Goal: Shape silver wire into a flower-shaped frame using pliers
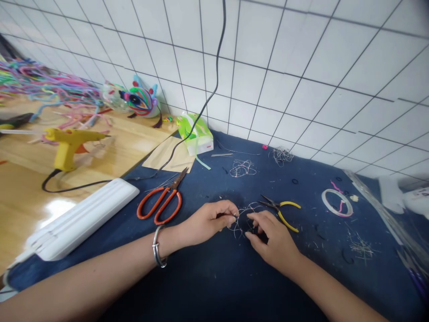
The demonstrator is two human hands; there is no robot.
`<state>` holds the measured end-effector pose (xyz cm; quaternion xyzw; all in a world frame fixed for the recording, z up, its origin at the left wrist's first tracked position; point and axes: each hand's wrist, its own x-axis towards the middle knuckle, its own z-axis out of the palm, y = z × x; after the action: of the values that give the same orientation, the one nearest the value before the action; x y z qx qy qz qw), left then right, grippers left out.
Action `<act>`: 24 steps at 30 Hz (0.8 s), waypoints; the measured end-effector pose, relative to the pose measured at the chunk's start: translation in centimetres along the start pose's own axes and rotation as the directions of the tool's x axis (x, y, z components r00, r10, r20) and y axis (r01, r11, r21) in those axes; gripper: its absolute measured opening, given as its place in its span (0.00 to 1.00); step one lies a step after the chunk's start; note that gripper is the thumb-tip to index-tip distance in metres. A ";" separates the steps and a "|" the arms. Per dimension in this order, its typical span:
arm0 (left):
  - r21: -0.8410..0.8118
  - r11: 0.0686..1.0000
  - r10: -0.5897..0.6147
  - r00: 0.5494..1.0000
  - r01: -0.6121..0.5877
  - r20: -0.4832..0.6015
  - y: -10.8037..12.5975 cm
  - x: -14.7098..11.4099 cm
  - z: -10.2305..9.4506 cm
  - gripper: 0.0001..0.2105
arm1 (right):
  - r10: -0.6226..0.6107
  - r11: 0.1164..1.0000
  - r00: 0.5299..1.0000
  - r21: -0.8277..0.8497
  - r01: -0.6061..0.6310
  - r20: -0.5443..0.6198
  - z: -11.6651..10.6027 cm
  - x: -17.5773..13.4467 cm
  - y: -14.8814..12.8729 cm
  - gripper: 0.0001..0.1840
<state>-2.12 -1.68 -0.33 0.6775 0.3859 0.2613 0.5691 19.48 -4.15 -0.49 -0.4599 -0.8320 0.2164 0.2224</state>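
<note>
Between my hands, just above the dark blue cloth [208, 286], is a thin silvery wire piece bent into loops [238, 227]. My left hand [214, 220], with a metal bangle at the wrist, pinches its left side between thumb and forefinger. Curled round the right side, my right hand [268, 230] has thumb and forefinger apart; its other fingers are partly hidden, but it seems to touch the wire. Yellow-handled pliers [284, 210] lie just beyond my right hand. Orange-handled scissors [164, 199] rest to the left of my left hand.
A looped wire piece [242, 168] and a wire tangle [283, 155] lie farther back. At right are a white ring [337, 203] and wire scraps [361, 247]. Leftward stand a white lamp-like box [83, 219], a yellow glue gun [69, 145], a tissue pack [196, 134] and pipe cleaners [60, 85]. A black cord [217, 67] hangs across.
</note>
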 end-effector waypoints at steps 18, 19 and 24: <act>0.063 0.997 0.034 0.998 -0.037 0.054 0.2 0.0 -0.1 0.06 | 0.017 0.999 0.999 0.038 -0.019 0.043 -0.3 0.3 -0.7 0.07; 0.072 0.997 0.034 0.998 -0.038 0.052 0.1 0.0 -0.1 0.06 | 0.040 0.993 0.999 0.106 -0.043 0.036 -0.3 0.4 -0.8 0.07; 0.112 0.993 0.034 0.998 -0.038 0.045 0.0 0.0 -0.2 0.07 | 0.210 0.875 0.961 0.405 -0.266 0.179 -0.7 0.7 -0.8 0.05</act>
<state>-2.24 -1.58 -0.29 0.7208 0.3754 0.2347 0.5333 19.02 -3.80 0.68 -0.4843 -0.7144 0.4473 0.2344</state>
